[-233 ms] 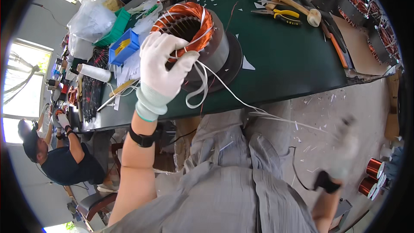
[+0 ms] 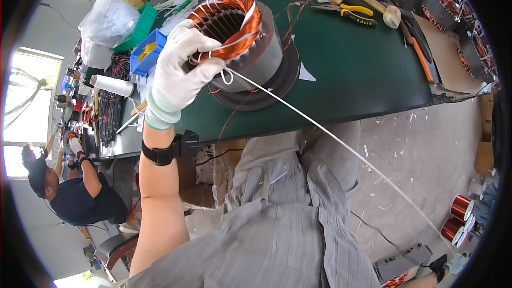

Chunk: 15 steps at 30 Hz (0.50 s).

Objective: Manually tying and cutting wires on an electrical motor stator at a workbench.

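A motor stator [image 2: 272, 48] with orange copper windings [image 2: 248, 40] laced in white stands on a dark round base [image 2: 288, 69] on the bench. My left hand [image 2: 184, 64], in a white glove, grips the near left rim of the winding, fingers at the inner side and thumb in front. By the thumb tip, a small loop of white lacing cord [image 2: 320, 126] hangs from the winding. The cord runs taut down to the right, to my gloved right hand [image 2: 457, 263] at the picture's lower right rim. That hand appears closed on the cord; its fingers are only partly visible.
Right of the stator lie yellow-handled pliers [image 2: 356, 15], a mallet [image 2: 392, 16] and more wound stators [image 2: 472, 48]. A blue bin [image 2: 148, 53], a white thread spool [image 2: 112, 85] and black wires sit left. Copper wire spools [image 2: 456, 218] stand lower right. Another person [image 2: 85, 186] works far left.
My right hand has moved outward to the lower right, drawing the cord straight. The large slack loop by my left thumb has shrunk. My left hand has shifted slightly left.
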Tool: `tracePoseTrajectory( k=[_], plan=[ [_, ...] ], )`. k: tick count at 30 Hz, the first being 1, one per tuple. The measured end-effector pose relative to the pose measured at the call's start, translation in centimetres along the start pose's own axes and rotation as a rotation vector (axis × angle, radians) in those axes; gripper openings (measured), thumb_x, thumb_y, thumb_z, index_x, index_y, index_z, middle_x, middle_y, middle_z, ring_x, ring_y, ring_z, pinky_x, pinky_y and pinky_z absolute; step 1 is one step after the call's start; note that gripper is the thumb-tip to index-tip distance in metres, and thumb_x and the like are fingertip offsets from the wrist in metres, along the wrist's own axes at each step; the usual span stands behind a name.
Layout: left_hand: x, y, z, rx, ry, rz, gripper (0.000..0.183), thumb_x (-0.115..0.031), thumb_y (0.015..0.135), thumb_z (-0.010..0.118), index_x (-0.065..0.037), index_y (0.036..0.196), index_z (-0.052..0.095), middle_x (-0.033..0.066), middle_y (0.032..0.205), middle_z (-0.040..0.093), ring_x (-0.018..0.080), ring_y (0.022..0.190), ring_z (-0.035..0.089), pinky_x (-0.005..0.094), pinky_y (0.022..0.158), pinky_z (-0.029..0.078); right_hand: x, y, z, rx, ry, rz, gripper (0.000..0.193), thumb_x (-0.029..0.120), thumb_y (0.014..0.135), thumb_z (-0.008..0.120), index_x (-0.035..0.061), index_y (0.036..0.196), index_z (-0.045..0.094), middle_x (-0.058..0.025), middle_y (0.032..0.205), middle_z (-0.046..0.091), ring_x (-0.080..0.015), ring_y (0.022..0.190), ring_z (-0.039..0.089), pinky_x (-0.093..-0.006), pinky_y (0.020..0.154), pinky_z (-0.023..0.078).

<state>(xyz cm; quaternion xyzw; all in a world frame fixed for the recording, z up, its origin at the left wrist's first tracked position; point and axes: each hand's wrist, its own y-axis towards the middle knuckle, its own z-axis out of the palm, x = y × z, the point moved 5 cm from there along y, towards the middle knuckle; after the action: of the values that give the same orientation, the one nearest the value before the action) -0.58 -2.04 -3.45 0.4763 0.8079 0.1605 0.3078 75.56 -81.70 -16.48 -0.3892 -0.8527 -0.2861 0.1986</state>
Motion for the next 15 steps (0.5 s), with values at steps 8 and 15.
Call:
tracePoseTrajectory(
  k=[8, 15],
  plan=[
    [-1.2, -0.3, -0.6, 0.045, 0.085, 0.008, 0.026, -0.022, 0.076, 0.082, -0.006, 0.092, 0.070, 0.0050, 0.080, 0.062, 0.0259, 0.087, 0.057, 0.0398, 0.092, 0.044, 7.6, 0.9, 16.8, -0.089, -0.281, -0.008, 0.049, 0.005, 0.098, 0.049, -0.0039, 0.146, 0.044, -0.0136, 0.133, 0.059, -0.0217, 0.115, 0.060, -0.0286, 0.098, 0.048],
    [0.3, 0.2, 0.3, 0.060, -0.027, 0.135, 0.027, -0.023, 0.076, 0.081, -0.005, 0.092, 0.070, 0.0044, 0.079, 0.060, 0.0255, 0.080, 0.054, 0.0381, 0.090, 0.042, -3.4, 2.4, 7.2, 0.174, -0.660, -0.299, 0.046, 0.007, 0.099, 0.047, -0.0033, 0.144, 0.047, -0.0124, 0.131, 0.059, -0.0196, 0.115, 0.060, -0.0283, 0.096, 0.048]
  ],
)
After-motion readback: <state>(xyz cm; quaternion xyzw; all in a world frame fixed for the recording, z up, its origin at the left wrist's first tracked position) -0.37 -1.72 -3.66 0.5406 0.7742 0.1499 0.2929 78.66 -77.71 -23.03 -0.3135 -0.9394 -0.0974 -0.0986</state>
